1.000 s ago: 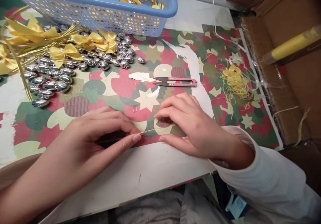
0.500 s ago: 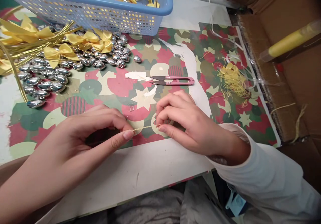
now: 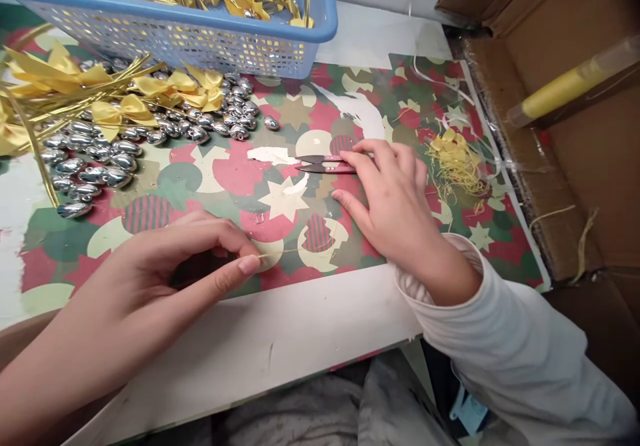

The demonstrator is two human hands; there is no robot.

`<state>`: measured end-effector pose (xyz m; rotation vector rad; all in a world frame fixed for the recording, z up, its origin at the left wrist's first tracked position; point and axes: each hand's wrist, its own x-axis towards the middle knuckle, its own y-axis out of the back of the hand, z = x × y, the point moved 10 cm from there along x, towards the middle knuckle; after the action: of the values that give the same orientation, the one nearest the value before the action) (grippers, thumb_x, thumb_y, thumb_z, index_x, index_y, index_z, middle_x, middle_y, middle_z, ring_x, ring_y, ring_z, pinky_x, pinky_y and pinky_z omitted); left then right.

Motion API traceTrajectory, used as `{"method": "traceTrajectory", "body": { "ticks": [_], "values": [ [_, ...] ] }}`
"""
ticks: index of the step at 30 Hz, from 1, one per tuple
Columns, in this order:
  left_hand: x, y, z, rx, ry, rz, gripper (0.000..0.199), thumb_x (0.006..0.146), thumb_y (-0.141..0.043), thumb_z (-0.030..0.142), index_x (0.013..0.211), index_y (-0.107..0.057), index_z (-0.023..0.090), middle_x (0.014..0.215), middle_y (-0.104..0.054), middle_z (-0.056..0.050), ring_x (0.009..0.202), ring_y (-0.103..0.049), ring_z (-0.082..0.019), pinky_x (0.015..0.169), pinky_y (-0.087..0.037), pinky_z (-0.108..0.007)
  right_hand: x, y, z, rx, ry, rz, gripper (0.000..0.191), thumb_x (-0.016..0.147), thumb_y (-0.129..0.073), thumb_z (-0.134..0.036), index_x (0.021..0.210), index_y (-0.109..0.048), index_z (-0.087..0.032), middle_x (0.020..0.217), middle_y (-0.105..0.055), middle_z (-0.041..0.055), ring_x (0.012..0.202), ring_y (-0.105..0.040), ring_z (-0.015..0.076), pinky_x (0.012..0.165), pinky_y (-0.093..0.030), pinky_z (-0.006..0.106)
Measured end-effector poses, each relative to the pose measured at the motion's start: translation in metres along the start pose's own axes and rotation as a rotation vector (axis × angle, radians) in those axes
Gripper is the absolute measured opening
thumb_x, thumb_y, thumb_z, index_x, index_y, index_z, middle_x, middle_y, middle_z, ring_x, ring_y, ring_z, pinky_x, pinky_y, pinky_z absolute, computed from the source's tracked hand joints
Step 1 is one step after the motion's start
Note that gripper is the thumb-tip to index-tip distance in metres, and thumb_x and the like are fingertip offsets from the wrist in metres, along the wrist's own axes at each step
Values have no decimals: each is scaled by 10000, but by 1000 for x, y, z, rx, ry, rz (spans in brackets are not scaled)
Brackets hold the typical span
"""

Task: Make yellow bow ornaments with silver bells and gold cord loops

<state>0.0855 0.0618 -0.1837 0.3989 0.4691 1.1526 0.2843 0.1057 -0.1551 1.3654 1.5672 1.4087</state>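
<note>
My left hand [image 3: 165, 279] pinches a thin yellow thread [image 3: 280, 254] between thumb and index finger. The thread's free end trails to the right, low over the patterned sheet. My right hand [image 3: 393, 199] is over the handle end of the thread snips [image 3: 327, 164], with thumb and fingers apart. Its index finger is at the pink handle, and the thumb stays a little way off it. The dark blades lie on the sheet, pointing left. Part of the snips' handle is hidden under my right hand.
A blue basket [image 3: 175, 16] of yellow bows stands at the back left. Before it lie silver beads [image 3: 117, 176], more yellow bows [image 3: 120, 114] and gold cords. To the right are a heap of yellow thread scraps [image 3: 457, 159], a cardboard box [image 3: 520, 193] and a yellow spool [image 3: 570, 85].
My right hand has let go of the thread and moved up and right to the snips, its fingers spreading. My left hand has kept its pinch and barely shifted.
</note>
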Motion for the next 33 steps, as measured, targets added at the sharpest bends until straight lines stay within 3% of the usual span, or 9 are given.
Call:
{"method": "traceTrajectory", "body": {
  "ticks": [6, 10, 12, 14, 17, 21, 24, 33],
  "values": [
    [7, 2, 5, -58, 6, 25, 166, 834, -654, 449, 773, -702, 302, 753, -689, 29, 675, -639, -127, 568, -492, -146, 2, -5, 10, 8, -71, -1, 163, 978, -470, -292, 929, -571, -173, 1051, -597, 120, 1024, -495, 283, 869, -385, 441],
    [8, 5, 9, -87, 17, 52, 192, 826, -662, 449, 729, -702, 287, 706, -683, 18, 629, -614, -131, 521, -478, -157, -3, 9, 17, 327, -95, 66, 182, 995, -422, -252, 835, -484, -192, 894, -615, 64, 889, -549, 204, 790, -409, 353],
    [8, 5, 8, -97, 33, 47, 178, 826, -668, 440, 737, -703, 291, 702, -686, 23, 620, -611, -126, 520, -470, -154, -8, 6, 12, 615, -91, -40, 202, 1029, -347, -287, 878, -450, -201, 757, -591, 6, 712, -550, 138, 688, -413, 286],
    [8, 4, 8, -101, 46, 40, 164, 829, -668, 433, 745, -706, 297, 706, -692, 28, 620, -616, -122, 524, -467, -153, -17, -5, -3, 795, -84, -272, 182, 1032, -360, -344, 950, -449, -207, 647, -556, -49, 561, -500, 99, 586, -377, 236],
    [9, 3, 8, -105, 47, 42, 178, 838, -655, 438, 739, -703, 298, 697, -688, 27, 614, -613, -127, 522, -469, -163, -31, -13, -21, 684, -33, -476, 187, 959, -538, -374, 1024, -506, -201, 594, -569, -67, 504, -482, 95, 528, -310, 219],
    [8, 3, 9, -96, 47, 53, 179, 835, -658, 442, 734, -700, 300, 704, -678, 30, 612, -605, -122, 530, -470, -162, -33, -12, -31, 445, 73, -440, 218, 931, -588, -392, 1003, -607, -187, 675, -663, -10, 558, -550, 120, 530, -255, 238],
    [6, 1, 4, -107, 74, 35, 171, 830, -664, 454, 761, -704, 303, 729, -687, 34, 644, -629, -126, 549, -479, -162, -33, -16, -32, 350, 89, -418, 285, 945, -555, -445, 904, -640, -176, 643, -657, 4, 529, -525, 122, 516, -222, 248],
    [2, -3, -6, -87, 114, -15, 183, 834, -650, 480, 811, -708, 308, 735, -680, 28, 650, -628, -142, 524, -458, -199, -32, -23, -42, 294, 108, -472, 362, 975, -500, -472, 839, -631, -163, 644, -645, 11, 517, -480, 111, 509, -206, 262]
  ]
}}
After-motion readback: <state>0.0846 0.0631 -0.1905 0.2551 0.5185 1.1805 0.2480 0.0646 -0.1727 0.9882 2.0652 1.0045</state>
